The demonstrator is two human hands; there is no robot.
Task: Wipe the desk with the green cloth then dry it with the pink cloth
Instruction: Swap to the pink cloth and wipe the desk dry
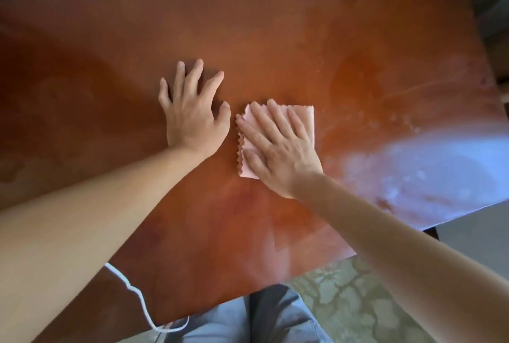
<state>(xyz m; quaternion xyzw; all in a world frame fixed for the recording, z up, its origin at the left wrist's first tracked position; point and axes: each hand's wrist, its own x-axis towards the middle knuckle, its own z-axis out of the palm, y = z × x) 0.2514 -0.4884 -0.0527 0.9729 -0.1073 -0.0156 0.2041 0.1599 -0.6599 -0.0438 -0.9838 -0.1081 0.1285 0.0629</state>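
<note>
1. Closest to me, a thin white cord [137,298] loops across the near edge of the counter beside my left forearm, and my grey trousers [248,320] show below that edge.
2. To the right of my legs lies a green patterned carpet [352,304] on the floor.
3. Both my bare forearms reach forward over the glossy reddish-brown wooden counter [110,81], which fills most of the view.
4. On the counter's right side a pale bluish glare [429,166] sits on the surface, with faint whitish streaks and spots around it.
5. My right hand [278,147] lies flat, fingers straight and close together, pressing down on the folded pink cloth with zigzag-cut edges [303,117]; nothing is gripped.
6. That pink cloth lies flat on the counter near its middle, mostly covered by my palm, with its far right corner and its left serrated edge showing.
7. Just to the left of the cloth, apart from it, my left hand [190,111] rests palm-down on the bare wood, fingers spread wide, holding nothing.
8. Farthest off, the counter's back edge meets a blurred grey strip.
</note>
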